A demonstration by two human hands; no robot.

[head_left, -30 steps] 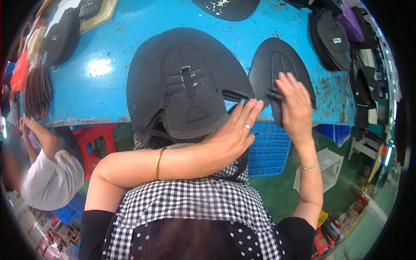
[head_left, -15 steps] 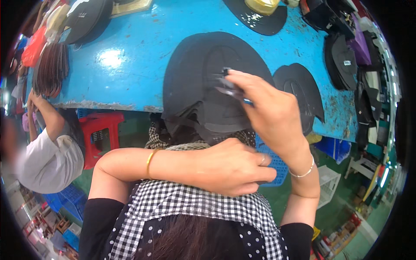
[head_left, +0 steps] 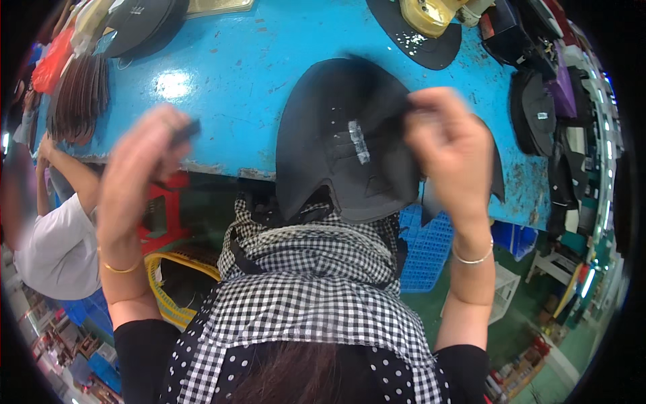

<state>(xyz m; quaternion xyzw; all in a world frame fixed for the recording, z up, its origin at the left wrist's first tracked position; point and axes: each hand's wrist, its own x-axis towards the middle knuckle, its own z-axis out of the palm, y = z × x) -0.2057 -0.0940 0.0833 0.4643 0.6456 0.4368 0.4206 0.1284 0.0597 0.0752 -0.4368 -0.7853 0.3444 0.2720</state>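
A large black panel (head_left: 313,135) with a rounded far end and an arched notch lies before me on the blue table, its near end overhanging the front edge. Shiny patches (head_left: 359,141) mark its middle. My right hand (head_left: 451,148), blurred, is closed at the panel's right side, where its fingers grip a smeared dark part of the black sheet. Out to the left, my left hand (head_left: 141,161) is raised before the table edge, also blurred. Its fingers close on a small dark thing (head_left: 185,135) whose kind I cannot make out. Metal snips are not visible now.
Behind my right hand lies another black panel (head_left: 498,168). A yellow container (head_left: 428,16) sits on a black piece at the back. Dark strips (head_left: 79,97) hang at the far left, near a person in a white shirt (head_left: 57,249). Blue (head_left: 425,252) and yellow (head_left: 180,296) baskets stand below.
My left hand has swung from in front of my body to the far left. My right hand has moved right, away from the panel's middle. The panel has shifted, showing shiny patches.
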